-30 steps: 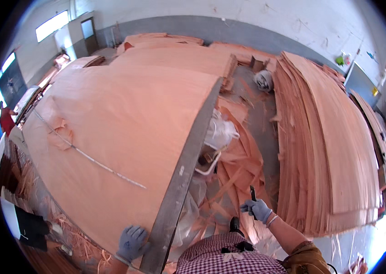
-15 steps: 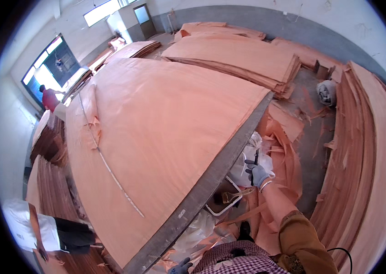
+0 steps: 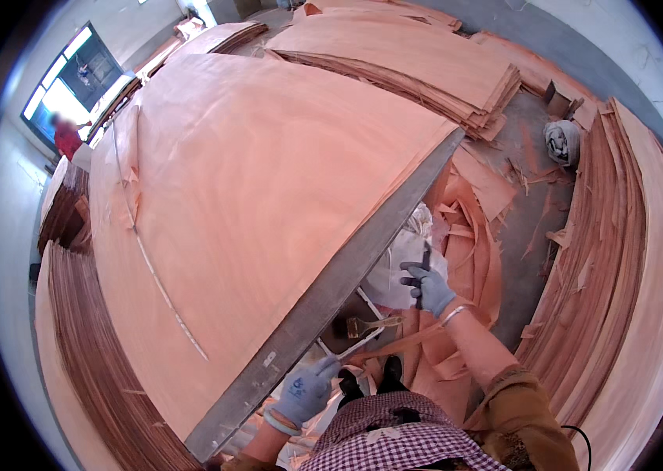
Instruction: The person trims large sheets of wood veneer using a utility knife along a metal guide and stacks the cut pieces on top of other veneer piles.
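In my grey-gloved right hand [image 3: 430, 289] is a slim dark tool [image 3: 426, 257], its kind unclear; it sticks out above and below my fingers. My left hand [image 3: 306, 390], in a similar glove, is at the near corner of a dark container with a white rim [image 3: 363, 341]. Its fingers are closed against that rim. Across the container lies a flat paintbrush [image 3: 363, 326] with a wooden handle. Beside both hands, the large stack of pinkish veneer sheets [image 3: 245, 188] rests on a grey-edged table [image 3: 292, 323].
A long thin rod [image 3: 153, 275] lies on the veneer. White plastic bags [image 3: 389, 275] and torn veneer scraps [image 3: 469, 259] crowd below the table edge. Stacked sheets stand at the right [image 3: 590, 259] and left [image 3: 84, 345]. A person in red [image 3: 67, 140] is at the far left.
My left hand has come up from the lower edge to the container's rim. My right hand still holds the dark tool. The view has shifted, and the person in white has left it.
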### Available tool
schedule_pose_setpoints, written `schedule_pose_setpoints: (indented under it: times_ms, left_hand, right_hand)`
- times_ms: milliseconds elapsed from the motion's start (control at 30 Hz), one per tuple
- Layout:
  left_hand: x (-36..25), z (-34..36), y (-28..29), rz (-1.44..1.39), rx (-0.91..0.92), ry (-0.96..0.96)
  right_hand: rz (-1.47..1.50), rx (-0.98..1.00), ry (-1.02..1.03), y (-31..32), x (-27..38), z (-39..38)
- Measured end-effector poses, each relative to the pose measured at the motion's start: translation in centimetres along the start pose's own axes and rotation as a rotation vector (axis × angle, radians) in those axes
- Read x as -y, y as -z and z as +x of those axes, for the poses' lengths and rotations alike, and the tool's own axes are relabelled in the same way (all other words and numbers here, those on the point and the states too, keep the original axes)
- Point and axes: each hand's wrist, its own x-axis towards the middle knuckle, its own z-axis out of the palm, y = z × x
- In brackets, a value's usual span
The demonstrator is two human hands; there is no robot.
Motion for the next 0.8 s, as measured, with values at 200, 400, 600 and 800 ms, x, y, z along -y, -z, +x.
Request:
schedule_pose_setpoints:
  times_ms: [200,400,600,800]
  left_hand:
    - [0.1,0.4,-3.1,-0.019,0.119,-0.094]
    - [0.6,1.4,-1.6,-0.119,0.114,0.051]
    - [-1.3,10.6,-1.2,-0.501,-0.165,-0.159]
    - [-6.5,16.5,0.7,-0.565,0.166,-0.203]
  right_hand:
    - [-0.277,-0.178,0.119,-4.2,0.1,4.0]
    - [-0.179,-0.104,0.131,-2.4,-0.4,1.3]
    - [-1.021,0.478,0.369,-7.0,7.9,-15.4]
    - [-0.434,0.153,0.72,0.0,17.3,-23.2]
